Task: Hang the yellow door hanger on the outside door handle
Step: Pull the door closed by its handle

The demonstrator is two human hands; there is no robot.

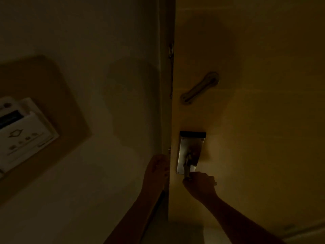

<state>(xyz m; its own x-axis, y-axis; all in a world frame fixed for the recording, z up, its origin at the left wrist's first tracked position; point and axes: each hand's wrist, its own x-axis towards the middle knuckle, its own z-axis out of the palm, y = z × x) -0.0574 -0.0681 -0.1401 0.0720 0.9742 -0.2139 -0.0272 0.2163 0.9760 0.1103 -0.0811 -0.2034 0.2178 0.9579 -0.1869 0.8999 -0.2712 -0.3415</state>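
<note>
Right hand (199, 184), lower centre: fist closed round door handle (187, 169), arm reaching up from lower right. Left hand (155, 170), at door (255, 103) edge: grip undeterminable, fingers lost in gloom. Hanger: not discernible. Lock plate (190, 148) dim above handle.

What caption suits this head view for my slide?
Dim doorway: right hand grips the door handle, left hand at the door edge.
</note>
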